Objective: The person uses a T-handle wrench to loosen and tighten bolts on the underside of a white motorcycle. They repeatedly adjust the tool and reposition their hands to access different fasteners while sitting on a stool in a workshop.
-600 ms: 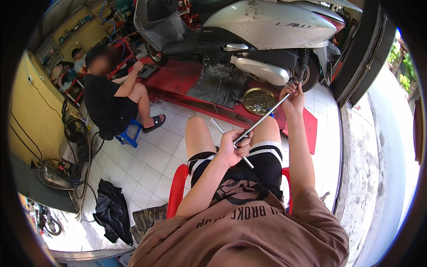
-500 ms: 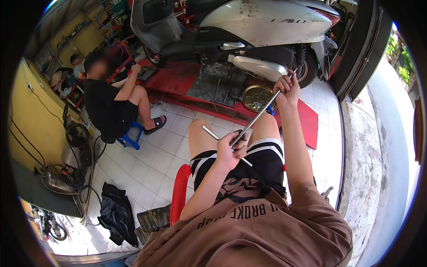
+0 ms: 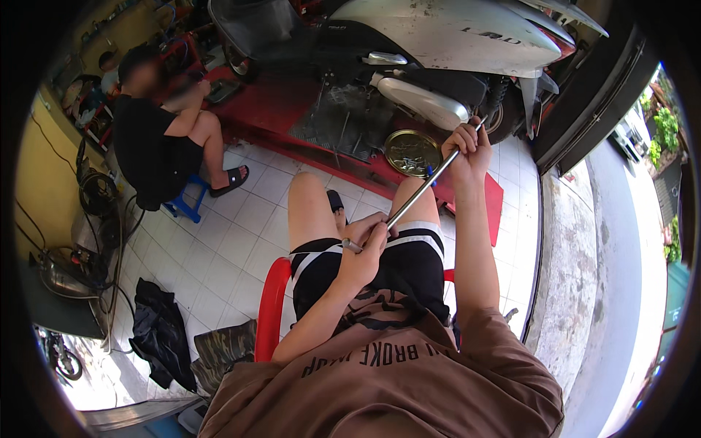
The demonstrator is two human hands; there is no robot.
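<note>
Across my lap I hold a long silver T-handle wrench point(image 3: 418, 193) in both hands, its shaft slanting up to the right. My left hand point(image 3: 367, 252) is closed around the handle end, where one end of the crossbar pokes out of the fist; the rest of the bar is hidden. Closed near the far end of the shaft is my right hand point(image 3: 468, 150), raised in front of the scooter's rear, its fingertips at the tip. Just beyond the shaft, a round metal tray point(image 3: 413, 144) of small parts sits on the red lift platform point(image 3: 270, 120).
A silver scooter point(image 3: 445, 33) stands on the platform ahead. At the left, a person in black point(image 3: 150, 139) sits on a blue stool point(image 3: 186, 201). A black garment point(image 3: 162, 332) lies on the tiled floor, and a red chair point(image 3: 272, 310) is under me.
The wrench has turned about its shaft: its crossbar, which stuck out on both sides of my left fist, now shows one end. My view has shifted slightly to the right.
</note>
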